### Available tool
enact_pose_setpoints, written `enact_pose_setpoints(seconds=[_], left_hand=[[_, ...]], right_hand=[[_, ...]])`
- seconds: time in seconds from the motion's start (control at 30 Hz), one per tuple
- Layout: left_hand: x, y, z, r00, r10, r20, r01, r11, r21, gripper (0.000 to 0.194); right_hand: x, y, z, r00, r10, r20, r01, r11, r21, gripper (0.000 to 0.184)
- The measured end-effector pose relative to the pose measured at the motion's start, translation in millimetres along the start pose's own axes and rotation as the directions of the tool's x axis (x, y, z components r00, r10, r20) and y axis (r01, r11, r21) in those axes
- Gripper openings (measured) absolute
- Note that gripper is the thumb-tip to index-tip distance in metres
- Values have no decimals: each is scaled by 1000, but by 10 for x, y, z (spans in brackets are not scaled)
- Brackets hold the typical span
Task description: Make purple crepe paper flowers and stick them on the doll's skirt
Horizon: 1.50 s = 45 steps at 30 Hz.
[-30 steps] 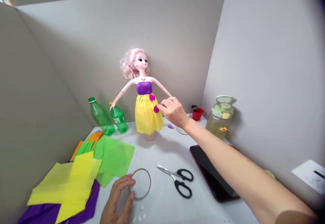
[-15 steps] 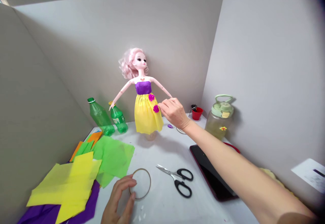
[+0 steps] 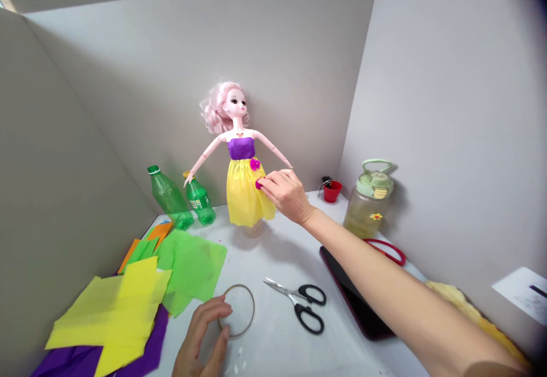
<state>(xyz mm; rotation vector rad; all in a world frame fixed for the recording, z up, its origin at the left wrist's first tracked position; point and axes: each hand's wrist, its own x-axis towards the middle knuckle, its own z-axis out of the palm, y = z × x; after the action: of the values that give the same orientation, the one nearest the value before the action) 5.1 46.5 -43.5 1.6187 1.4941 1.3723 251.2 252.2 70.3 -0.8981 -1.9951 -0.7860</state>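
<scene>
A pink-haired doll (image 3: pixel 241 148) stands upright at the back of the table, dressed in a purple top and a yellow skirt (image 3: pixel 243 197). One magenta flower (image 3: pixel 255 164) shows fully on the skirt near the waist. My right hand (image 3: pixel 287 193) reaches in from the right, its fingers closed at the lower magenta flower (image 3: pixel 258 183) and covering part of it. Low in the view, my left hand (image 3: pixel 205 331) has thumb and fingers apart, their tips over the left edge of a thin brown hoop (image 3: pixel 253 306) that lies on the table.
Black-handled scissors (image 3: pixel 294 297) lie right of the hoop. Yellow fabric (image 3: pixel 106 308) and green fabric (image 3: pixel 192 263) are piled at left, near green bottles (image 3: pixel 171 197). A phone (image 3: pixel 354 291), a red-rimmed hoop (image 3: pixel 397 256), a water bottle (image 3: pixel 368 209) and a red pot (image 3: pixel 332 192) are at right.
My right hand has moved slightly left and down, so its fingers now partly cover the lower magenta flower. The left hand stays nearly still beside the hoop.
</scene>
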Motion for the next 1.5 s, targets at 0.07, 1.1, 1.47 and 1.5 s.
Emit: enact_pose_setpoints(seconds=[0.07, 1.1, 1.47, 1.5], left_hand=[[1, 1, 4, 1000, 16, -1, -16, 1000, -8, 31], [8, 42, 6, 1000, 5, 14, -6, 1000, 10, 31], [12, 61, -31, 999, 2, 32, -2, 1000, 13, 33], [24, 55, -50, 998, 1, 59, -2, 1000, 16, 32]], right_hand=[[-21, 5, -12, 1000, 9, 3, -9, 1000, 12, 25], [-81, -184, 89, 882, 472, -6, -439, 825, 357, 10], [-62, -217, 82, 868, 495, 38, -469, 793, 388, 14], [-59, -217, 75, 866, 498, 45, -474, 788, 393, 15]])
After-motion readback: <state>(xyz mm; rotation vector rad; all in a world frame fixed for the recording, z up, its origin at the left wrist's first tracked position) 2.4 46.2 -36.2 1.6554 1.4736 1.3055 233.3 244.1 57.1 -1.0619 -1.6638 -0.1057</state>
